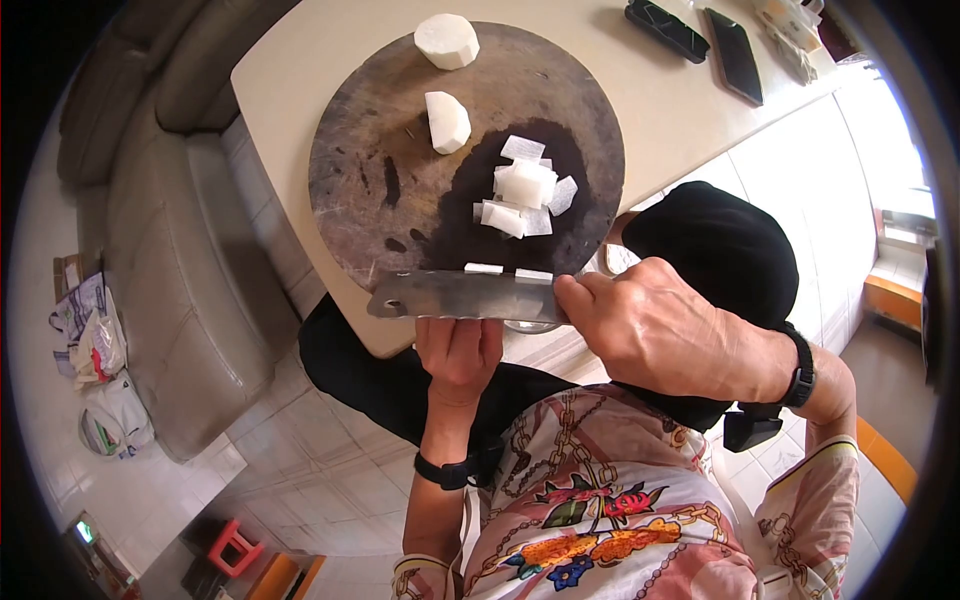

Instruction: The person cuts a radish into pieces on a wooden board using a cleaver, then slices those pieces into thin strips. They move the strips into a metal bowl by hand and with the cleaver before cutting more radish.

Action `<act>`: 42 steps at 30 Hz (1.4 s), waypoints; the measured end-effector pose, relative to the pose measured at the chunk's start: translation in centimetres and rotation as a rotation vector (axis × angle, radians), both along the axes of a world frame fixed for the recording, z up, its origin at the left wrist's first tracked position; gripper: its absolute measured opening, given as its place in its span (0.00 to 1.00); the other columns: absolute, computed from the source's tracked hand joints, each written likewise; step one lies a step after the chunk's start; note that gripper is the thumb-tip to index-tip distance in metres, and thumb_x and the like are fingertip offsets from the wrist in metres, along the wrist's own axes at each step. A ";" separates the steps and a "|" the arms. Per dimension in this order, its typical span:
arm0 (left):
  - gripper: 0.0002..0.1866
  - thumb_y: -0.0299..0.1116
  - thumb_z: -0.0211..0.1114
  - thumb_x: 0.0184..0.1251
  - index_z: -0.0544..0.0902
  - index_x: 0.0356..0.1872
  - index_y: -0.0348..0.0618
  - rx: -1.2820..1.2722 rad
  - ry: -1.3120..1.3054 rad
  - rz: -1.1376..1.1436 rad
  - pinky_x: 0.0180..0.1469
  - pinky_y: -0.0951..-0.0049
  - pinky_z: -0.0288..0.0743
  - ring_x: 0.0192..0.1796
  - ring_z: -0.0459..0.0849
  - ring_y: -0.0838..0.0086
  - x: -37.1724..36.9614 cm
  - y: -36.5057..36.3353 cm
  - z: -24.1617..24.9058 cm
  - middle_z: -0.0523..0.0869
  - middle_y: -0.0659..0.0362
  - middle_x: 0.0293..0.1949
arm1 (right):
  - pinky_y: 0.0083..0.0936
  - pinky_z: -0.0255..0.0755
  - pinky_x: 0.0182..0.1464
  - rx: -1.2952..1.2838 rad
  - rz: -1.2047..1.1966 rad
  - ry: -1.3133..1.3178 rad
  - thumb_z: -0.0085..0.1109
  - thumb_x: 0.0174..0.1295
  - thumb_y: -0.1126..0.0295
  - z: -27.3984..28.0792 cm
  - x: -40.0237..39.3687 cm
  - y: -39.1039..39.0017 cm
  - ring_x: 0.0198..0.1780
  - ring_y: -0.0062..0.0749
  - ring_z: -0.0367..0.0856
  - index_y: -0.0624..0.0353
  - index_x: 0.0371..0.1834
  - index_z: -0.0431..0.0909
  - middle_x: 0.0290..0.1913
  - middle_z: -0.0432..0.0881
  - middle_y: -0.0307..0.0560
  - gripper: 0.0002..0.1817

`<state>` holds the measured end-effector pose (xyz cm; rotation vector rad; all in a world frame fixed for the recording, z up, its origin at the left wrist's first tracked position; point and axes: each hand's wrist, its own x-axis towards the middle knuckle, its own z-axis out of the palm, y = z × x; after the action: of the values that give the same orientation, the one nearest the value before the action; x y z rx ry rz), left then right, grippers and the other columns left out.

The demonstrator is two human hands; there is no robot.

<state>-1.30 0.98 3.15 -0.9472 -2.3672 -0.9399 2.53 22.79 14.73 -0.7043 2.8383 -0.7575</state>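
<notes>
My right hand (665, 325) is closed round the handle end of a cleaver (455, 297), whose broad blade lies across the near edge of a round wooden chopping board (350, 215). My left hand (458, 355) is just below the blade, its fingers bent and close together; the blade hides the fingertips and anything in them. Two thin white slices (484, 268) show along the blade's far edge. A loose pile of thin white slices (525, 185) lies on the wet part of the board. Farther off are a cut white root vegetable piece (449, 123) and a thicker peeled chunk (447, 41).
The board rests on a pale table (285, 70). A phone (734, 56), a black case (667, 30) and a plastic bag (790, 30) are at its far right. Part of a metal bowl (530, 327) shows below the blade. A leather sofa (205, 290) is on the left.
</notes>
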 end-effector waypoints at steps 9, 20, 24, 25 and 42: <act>0.11 0.19 0.66 0.57 0.84 0.42 0.31 0.018 0.020 -0.054 0.52 0.57 0.76 0.47 0.82 0.51 -0.4 0.0 0.2 0.83 0.48 0.46 | 0.38 0.73 0.24 0.002 0.049 0.033 0.57 0.47 0.80 -0.7 -2.1 -1.6 0.22 0.50 0.81 0.70 0.28 0.71 0.19 0.76 0.55 0.07; 0.11 0.18 0.67 0.55 0.85 0.41 0.33 0.054 0.010 -0.020 0.51 0.61 0.77 0.48 0.82 0.55 -0.4 0.7 0.7 0.83 0.51 0.46 | 0.41 0.75 0.28 -0.163 -0.091 -0.027 0.59 0.45 0.78 -1.1 -2.9 0.3 0.24 0.56 0.81 0.69 0.22 0.75 0.18 0.77 0.59 0.04; 0.10 0.18 0.68 0.53 0.85 0.38 0.32 0.021 0.057 -0.025 0.46 0.62 0.79 0.45 0.82 0.55 -0.5 0.6 0.9 0.83 0.52 0.44 | 0.39 0.74 0.27 -0.150 -0.046 -0.034 0.59 0.45 0.79 -0.6 -1.9 0.6 0.23 0.55 0.81 0.69 0.23 0.75 0.17 0.76 0.58 0.04; 0.10 0.18 0.68 0.53 0.85 0.38 0.32 0.021 0.056 -0.021 0.46 0.62 0.79 0.45 0.82 0.55 -0.5 0.6 0.8 0.83 0.52 0.44 | 0.39 0.74 0.27 -0.143 -0.050 -0.014 0.58 0.44 0.80 -0.4 -1.5 0.7 0.23 0.54 0.81 0.68 0.24 0.75 0.17 0.76 0.58 0.04; 0.08 0.17 0.67 0.54 0.86 0.37 0.32 0.027 0.034 -0.004 0.50 0.60 0.78 0.46 0.82 0.53 -0.2 0.7 0.6 0.83 0.51 0.43 | 0.37 0.73 0.24 -0.110 -0.002 -0.023 0.58 0.45 0.81 -0.1 -0.3 1.7 0.22 0.50 0.80 0.72 0.35 0.77 0.19 0.77 0.55 0.12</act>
<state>-1.47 1.64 3.72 -0.9504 -2.3194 -0.9478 2.24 24.45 14.59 -0.7029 2.7944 -0.9219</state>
